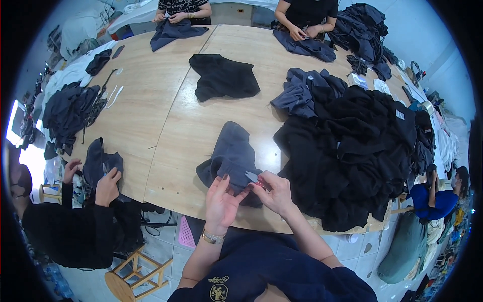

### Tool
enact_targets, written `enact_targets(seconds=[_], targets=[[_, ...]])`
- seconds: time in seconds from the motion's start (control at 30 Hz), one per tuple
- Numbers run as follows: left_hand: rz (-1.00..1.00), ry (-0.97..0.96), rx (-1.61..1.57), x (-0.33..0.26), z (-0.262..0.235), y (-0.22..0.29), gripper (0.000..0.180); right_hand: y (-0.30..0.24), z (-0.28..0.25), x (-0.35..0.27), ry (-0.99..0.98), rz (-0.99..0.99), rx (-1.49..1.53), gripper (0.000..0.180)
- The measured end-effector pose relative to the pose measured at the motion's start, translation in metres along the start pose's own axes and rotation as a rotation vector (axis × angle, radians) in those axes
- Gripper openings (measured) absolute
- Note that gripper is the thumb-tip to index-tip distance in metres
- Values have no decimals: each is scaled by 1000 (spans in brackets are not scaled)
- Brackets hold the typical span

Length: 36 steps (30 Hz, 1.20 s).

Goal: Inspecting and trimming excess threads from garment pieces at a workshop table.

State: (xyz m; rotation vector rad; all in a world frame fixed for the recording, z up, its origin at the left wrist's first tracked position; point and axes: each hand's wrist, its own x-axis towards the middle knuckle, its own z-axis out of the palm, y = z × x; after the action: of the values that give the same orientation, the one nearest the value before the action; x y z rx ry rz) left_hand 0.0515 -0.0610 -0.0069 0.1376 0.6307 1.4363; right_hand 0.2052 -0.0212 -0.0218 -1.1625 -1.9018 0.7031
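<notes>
Across the wide wooden table [166,126] heaped with dark clothes, my left hand [221,201] pinches the grey garment [231,156] at the near edge while my right hand [275,192] grips small snips [251,176], best kept close to the taut seam.

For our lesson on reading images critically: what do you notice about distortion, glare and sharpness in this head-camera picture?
Head view: fisheye bends the wooden table edges and leaves a black rim; glare whitens the table beside the dark grey garment and a bright window burns out at far left; the left hand and right hand look fairly sharp, the rim softer.
</notes>
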Motion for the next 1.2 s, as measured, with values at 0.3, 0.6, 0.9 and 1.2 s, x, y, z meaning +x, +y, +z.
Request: enact_targets(seconds=[0.3, 0.6, 0.9, 1.2], targets=[[3, -5, 53, 0, 2, 0, 18, -1, -5, 6, -52, -36, -23, 25], [-6, -15, 43, 1, 4, 1, 23, 5, -4, 2, 5, 122, 217, 23], [22, -12, -35, 6, -13, -5, 6, -6, 16, -7, 62, -131, 47, 17], [61, 81, 74, 3, 9, -10, 10, 3, -6, -7, 221, 339, 655, 7]])
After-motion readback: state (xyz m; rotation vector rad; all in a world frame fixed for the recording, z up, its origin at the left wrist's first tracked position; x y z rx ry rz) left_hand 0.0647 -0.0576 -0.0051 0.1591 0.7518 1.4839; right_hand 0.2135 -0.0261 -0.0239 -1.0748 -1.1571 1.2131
